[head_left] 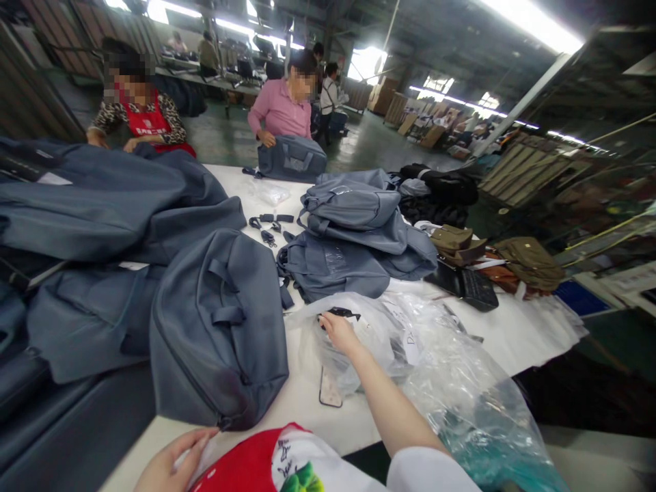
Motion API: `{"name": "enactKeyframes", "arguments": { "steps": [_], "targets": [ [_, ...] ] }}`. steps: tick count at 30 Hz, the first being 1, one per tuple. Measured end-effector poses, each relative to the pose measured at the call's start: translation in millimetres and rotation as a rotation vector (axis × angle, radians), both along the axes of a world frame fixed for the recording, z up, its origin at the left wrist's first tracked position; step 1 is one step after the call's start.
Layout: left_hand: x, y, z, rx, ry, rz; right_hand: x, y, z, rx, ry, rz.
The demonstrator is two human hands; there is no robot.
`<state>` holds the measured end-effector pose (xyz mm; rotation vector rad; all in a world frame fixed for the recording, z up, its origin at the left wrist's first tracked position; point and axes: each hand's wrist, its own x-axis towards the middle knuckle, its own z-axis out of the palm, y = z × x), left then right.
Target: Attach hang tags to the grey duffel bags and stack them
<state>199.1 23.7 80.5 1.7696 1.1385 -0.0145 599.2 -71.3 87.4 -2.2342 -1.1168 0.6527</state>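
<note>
A grey-blue bag with two short handles and a long zip stands on the white table in front of me. My left hand is at its lower edge, fingers stretched out by the zip's end; whether they touch the bag is hard to tell. My right hand reaches over a clear plastic bag, fingers closed on a small black strip at its opening. A white paper with writing shows in the plastic. Beneath the right wrist, a phone lies partly under the plastic bag.
More grey-blue bags are stacked ahead and heaped at left. Straps with clips lie mid-table. Brown bags and a black purse sit at right. Across the table, a person in pink handles a bag; another wears a red apron.
</note>
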Motion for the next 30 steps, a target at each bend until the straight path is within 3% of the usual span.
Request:
{"name": "enactKeyframes", "arguments": {
  "steps": [2,6,9,11,16,21,23,25,30],
  "targets": [
    [13.7,4.8,20.2,0.072,-0.076,-0.096,-23.0,-6.6,25.6,0.228,0.176,-0.043],
    [58.6,15.6,75.8,0.319,-0.255,-0.209,-73.9,3.7,90.2,0.739,0.763,-0.191],
    [90.4,19.6,104.0,0.428,-0.341,-0.305,-107.7,20.2,126.5,0.825,1.085,-0.157],
    [102.9,19.0,108.5,0.38,-0.391,-0.376,-127.6,29.4,137.2,0.78,1.243,-0.115],
    [105.0,11.7,89.1,0.134,-0.46,-0.286,-160.7,42.5,130.5,0.634,1.438,-0.114],
    [91.6,11.4,72.2,-0.043,-0.48,-0.095,-165.5,46.1,111.9,0.653,1.348,-0.147],
    [87.1,14.1,68.7,0.046,-0.447,0.003,-165.0,45.6,102.3,0.694,1.283,-0.215],
    [83.4,16.7,66.8,0.239,-0.422,0.05,-166.4,43.8,91.8,0.678,1.265,-0.297],
    [76.6,13.7,64.9,0.678,-0.277,-0.069,-183.0,37.0,74.1,0.512,1.351,-0.375]
  ]
}}
